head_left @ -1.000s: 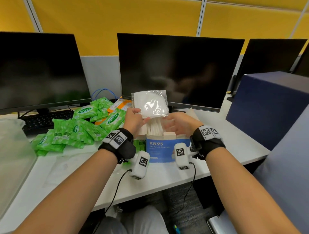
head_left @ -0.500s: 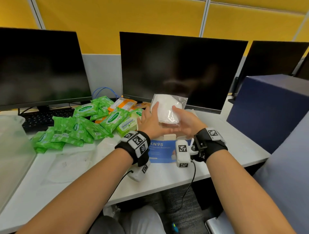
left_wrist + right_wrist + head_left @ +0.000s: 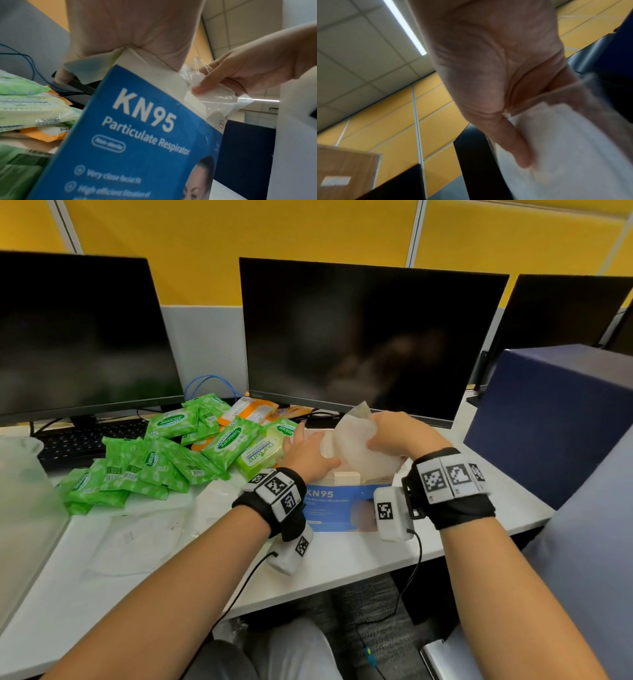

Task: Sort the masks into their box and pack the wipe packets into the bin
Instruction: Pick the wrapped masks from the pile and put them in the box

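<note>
A white mask in a clear wrapper [image 3: 359,440] stands tilted in the open top of the blue KN95 box [image 3: 339,508] at the desk's front. My right hand [image 3: 399,436] grips the mask's right side from above; in the left wrist view its fingers [image 3: 211,83] pinch the wrapper [image 3: 221,96] just above the box [image 3: 137,135]. My left hand [image 3: 308,455] lies with straight fingers on the box's left rim, touching the mask's left edge. Green wipe packets [image 3: 154,460] lie heaped left of the box. The translucent bin [image 3: 24,501] stands at the far left.
Two dark monitors [image 3: 370,337] stand behind the box and pile, with a keyboard [image 3: 78,440] under the left one. Orange packets [image 3: 250,412] lie behind the green ones. A dark blue block [image 3: 548,422] rises at the right. Clear plastic sheets [image 3: 137,539] lie on the front desk.
The mask came down from in front of the monitor into the box's opening. My right hand took hold of it from above, and my left hand dropped onto the box's rim.
</note>
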The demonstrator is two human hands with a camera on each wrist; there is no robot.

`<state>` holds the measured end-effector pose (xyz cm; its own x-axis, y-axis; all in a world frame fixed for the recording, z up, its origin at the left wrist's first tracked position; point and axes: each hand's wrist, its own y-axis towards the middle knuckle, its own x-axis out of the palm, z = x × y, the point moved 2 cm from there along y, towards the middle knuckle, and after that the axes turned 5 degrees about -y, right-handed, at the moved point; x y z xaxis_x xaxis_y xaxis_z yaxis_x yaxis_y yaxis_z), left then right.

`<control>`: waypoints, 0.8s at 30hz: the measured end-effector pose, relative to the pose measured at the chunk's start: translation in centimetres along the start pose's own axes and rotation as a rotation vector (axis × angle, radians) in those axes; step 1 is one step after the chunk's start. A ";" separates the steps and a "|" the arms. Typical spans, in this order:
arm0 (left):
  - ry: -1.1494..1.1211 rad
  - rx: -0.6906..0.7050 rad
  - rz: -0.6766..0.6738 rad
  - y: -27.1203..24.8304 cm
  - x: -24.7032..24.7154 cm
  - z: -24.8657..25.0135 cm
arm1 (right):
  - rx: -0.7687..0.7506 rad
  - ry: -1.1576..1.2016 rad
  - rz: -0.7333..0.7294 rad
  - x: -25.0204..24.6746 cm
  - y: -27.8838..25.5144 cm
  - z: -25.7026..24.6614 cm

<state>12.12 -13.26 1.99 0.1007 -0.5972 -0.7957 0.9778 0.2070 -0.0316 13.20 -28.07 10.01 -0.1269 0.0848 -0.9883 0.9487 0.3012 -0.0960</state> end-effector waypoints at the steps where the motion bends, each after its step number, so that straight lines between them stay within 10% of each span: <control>1: 0.004 0.002 0.001 0.1 0.1 -0.1 | -0.003 -0.049 -0.019 0.0 -0.1 -0.3; 17: -0.035 -0.030 0.002 0.6 0.4 -0.6 | 0.150 -0.184 -0.281 6.1 4.2 -1.4; 24: -0.187 -0.063 -0.022 0.7 0.5 -1.2 | 0.104 0.594 -0.414 5.9 3.2 -3.3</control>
<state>12.66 -12.52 0.83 0.1172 -0.7345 -0.6684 0.9674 0.2366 -0.0903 14.48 -23.46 4.30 -0.5887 0.4930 -0.6406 0.8079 0.3307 -0.4879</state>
